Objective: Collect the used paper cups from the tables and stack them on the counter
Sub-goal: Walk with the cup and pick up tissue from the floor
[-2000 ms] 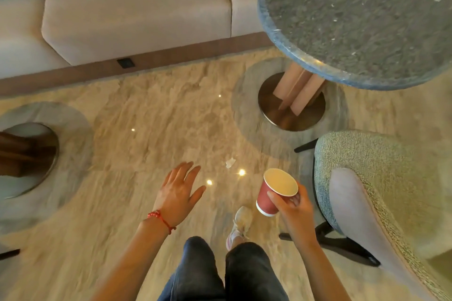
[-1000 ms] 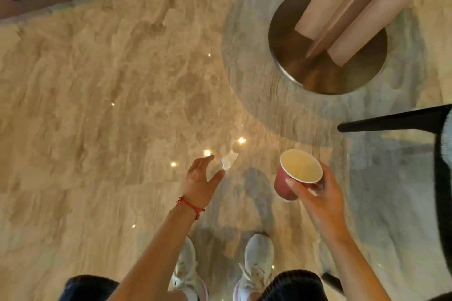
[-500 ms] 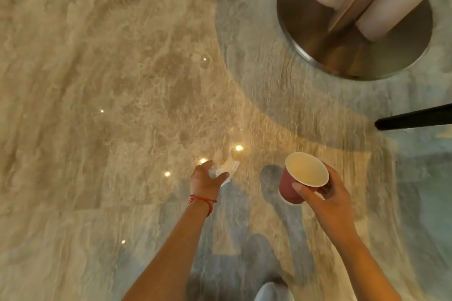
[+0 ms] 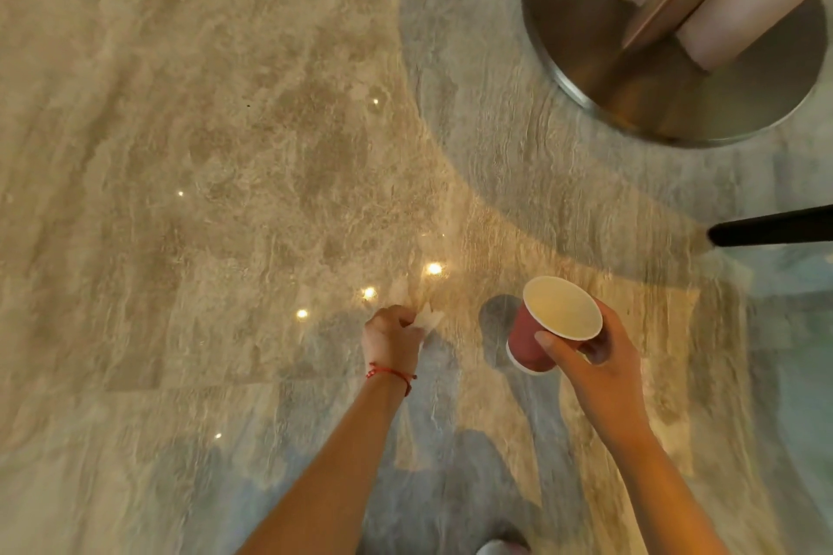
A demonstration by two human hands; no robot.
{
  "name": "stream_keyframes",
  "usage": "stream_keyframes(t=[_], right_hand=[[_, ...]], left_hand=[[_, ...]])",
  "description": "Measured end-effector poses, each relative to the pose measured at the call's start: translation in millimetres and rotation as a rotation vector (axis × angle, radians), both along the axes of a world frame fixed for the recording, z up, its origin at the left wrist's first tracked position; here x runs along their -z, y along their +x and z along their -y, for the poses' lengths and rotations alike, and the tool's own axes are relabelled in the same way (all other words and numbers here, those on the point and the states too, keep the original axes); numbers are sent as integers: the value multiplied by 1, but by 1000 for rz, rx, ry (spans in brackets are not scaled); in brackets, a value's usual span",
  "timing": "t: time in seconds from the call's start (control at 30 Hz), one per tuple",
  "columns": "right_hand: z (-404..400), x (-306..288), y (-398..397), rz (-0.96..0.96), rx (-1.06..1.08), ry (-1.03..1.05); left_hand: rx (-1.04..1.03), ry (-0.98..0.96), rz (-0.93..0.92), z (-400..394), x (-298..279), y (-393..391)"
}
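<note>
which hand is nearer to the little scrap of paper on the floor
Left. The left hand is right at the paper scrap, fingers closed on its edge. The right hand is off to the scrap's right, holding the red cup, apart from the scrap.

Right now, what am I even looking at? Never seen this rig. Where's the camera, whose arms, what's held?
No machine: a person wears one wide-angle camera on the head, looking down at a glossy beige marble floor. The left hand, above a red string bracelet, pinches a small white paper scrap at floor level. The right hand holds an empty red paper cup with a cream inside. At the top right stands a table's round metal base; a black chair leg pokes in from the right.
</note>
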State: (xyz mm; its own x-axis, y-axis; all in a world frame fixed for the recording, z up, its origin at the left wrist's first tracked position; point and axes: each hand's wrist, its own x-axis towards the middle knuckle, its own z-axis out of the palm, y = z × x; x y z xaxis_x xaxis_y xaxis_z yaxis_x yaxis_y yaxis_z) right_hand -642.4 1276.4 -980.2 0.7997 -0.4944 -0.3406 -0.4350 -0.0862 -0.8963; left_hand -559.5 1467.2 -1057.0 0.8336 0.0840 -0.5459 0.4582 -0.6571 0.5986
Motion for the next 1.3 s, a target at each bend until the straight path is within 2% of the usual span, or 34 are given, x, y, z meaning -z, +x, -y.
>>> stream_keyframes(t=[0.2,0.47,1.0,1.3], right_hand=[[-1,-37,9,-16,-6,-9],[-19,-155,17,11,-26,34],[-66,-449,6,65,1,26],[-99,-598,20,75,-47,47]], left_hand=[[-307,-238,-108,-5,-55,14],[-456,-398,-105,-21,-191,16],[-429,-415,6,-81,-508,12],[-486,-506,67,-113,-668,14]])
